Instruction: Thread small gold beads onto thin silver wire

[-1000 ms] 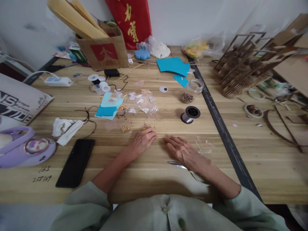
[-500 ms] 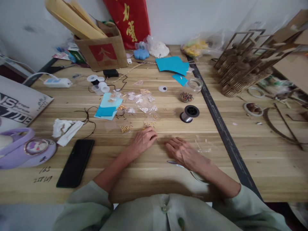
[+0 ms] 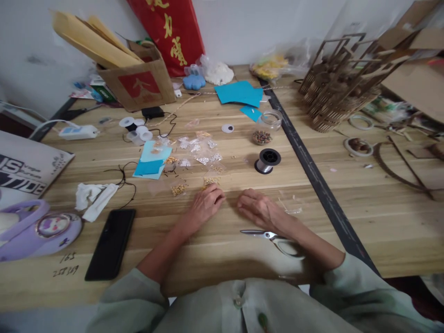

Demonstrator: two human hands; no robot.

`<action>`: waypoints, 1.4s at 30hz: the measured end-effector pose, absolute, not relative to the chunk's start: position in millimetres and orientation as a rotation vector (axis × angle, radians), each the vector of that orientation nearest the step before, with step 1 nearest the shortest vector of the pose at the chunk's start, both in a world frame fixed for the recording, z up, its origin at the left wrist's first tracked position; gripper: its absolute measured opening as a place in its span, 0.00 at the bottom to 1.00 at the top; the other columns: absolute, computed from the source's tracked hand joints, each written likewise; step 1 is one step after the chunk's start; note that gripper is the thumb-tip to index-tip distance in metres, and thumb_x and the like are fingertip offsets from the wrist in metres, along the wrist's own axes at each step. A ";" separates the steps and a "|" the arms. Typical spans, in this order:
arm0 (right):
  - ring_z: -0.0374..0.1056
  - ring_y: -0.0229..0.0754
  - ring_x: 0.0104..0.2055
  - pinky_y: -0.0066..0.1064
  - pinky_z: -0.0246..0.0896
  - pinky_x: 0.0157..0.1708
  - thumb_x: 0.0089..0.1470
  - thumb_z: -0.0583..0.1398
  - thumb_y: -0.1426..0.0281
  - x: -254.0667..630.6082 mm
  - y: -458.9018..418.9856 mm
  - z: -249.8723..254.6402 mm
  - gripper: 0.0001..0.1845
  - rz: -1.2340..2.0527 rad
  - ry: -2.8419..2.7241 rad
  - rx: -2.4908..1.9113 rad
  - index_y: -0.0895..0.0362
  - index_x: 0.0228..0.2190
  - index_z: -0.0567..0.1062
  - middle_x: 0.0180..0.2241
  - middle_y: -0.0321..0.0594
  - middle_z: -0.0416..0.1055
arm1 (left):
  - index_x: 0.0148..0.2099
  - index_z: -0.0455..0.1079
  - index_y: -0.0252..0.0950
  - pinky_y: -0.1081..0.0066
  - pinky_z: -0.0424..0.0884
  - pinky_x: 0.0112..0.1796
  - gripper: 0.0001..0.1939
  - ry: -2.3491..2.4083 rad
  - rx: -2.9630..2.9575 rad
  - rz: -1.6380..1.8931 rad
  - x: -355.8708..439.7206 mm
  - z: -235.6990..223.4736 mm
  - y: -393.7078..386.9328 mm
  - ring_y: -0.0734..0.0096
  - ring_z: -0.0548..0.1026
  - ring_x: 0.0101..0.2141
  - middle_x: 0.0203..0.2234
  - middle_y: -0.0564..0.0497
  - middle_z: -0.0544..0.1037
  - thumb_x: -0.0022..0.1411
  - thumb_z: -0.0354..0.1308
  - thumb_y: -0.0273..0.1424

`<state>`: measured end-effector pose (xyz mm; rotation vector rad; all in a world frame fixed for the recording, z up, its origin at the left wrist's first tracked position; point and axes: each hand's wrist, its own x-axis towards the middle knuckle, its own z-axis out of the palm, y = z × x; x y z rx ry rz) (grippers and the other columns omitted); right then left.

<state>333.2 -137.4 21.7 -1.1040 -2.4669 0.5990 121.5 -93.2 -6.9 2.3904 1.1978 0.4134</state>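
My left hand (image 3: 207, 204) rests on the table with thumb and fingers pinched together. What it pinches, if anything, is too small to make out. Just beyond its knuckles lies a little pile of gold beads (image 3: 211, 181), and another bag of gold beads (image 3: 178, 189) is to its left. Across a narrow gap, my right hand (image 3: 258, 206) is closed, fingers curled down toward the wood, hiding whatever may be in them. Scissors (image 3: 268, 235) lie below my right hand, the handle partly under the forearm. A spool of clear thread (image 3: 268, 161) stands beyond that hand.
Small bags of silver pieces (image 3: 203, 159) and blue paper (image 3: 150, 167) lie behind my left hand. A black phone (image 3: 111, 245) is at left. At the back are a jar (image 3: 271, 119), multicoloured beads (image 3: 262, 137) and a paper bag (image 3: 138, 85). Woven baskets (image 3: 333, 101) stand at right.
The view has shifted and turned slightly. My right hand has moved a little away from the scissors, showing more of them. My left hand stays beside the gold beads, still pinched.
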 end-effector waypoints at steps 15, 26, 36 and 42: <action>0.61 0.35 0.29 0.26 0.55 0.29 0.55 0.57 0.68 327.3 -137.7 17.4 0.07 1.250 -1.808 -1.241 0.60 0.30 0.71 0.27 0.37 0.68 | 0.36 0.74 0.32 0.73 0.69 0.34 0.10 1.014 1.462 0.662 124.9 10.2 -104.0 0.70 0.75 0.30 0.29 0.48 0.79 0.53 0.62 0.34; 0.55 0.32 0.25 0.24 0.49 0.25 0.52 0.60 0.62 316.3 -138.2 12.1 0.13 1.571 -1.537 -1.156 0.61 0.28 0.70 0.23 0.33 0.62 | 0.29 0.74 0.32 0.75 0.66 0.29 0.08 0.912 1.429 0.744 128.7 9.9 -107.3 0.74 0.71 0.27 0.24 0.51 0.75 0.51 0.64 0.33; 0.61 0.31 0.23 0.23 0.55 0.23 0.46 0.65 0.62 317.8 -135.8 13.8 0.16 1.690 -1.339 -1.077 0.60 0.35 0.73 0.25 0.35 0.69 | 0.29 0.75 0.33 0.74 0.63 0.27 0.11 0.884 1.669 0.757 126.5 10.8 -106.7 0.74 0.68 0.26 0.23 0.50 0.71 0.54 0.62 0.37; 0.65 0.32 0.23 0.24 0.62 0.24 0.45 0.66 0.64 315.8 -134.9 1.6 0.14 1.770 -1.221 -1.018 0.61 0.31 0.74 0.24 0.35 0.70 | 0.30 0.75 0.33 0.75 0.62 0.27 0.09 0.886 1.751 0.783 127.0 9.5 -107.5 0.74 0.67 0.26 0.23 0.51 0.70 0.55 0.61 0.34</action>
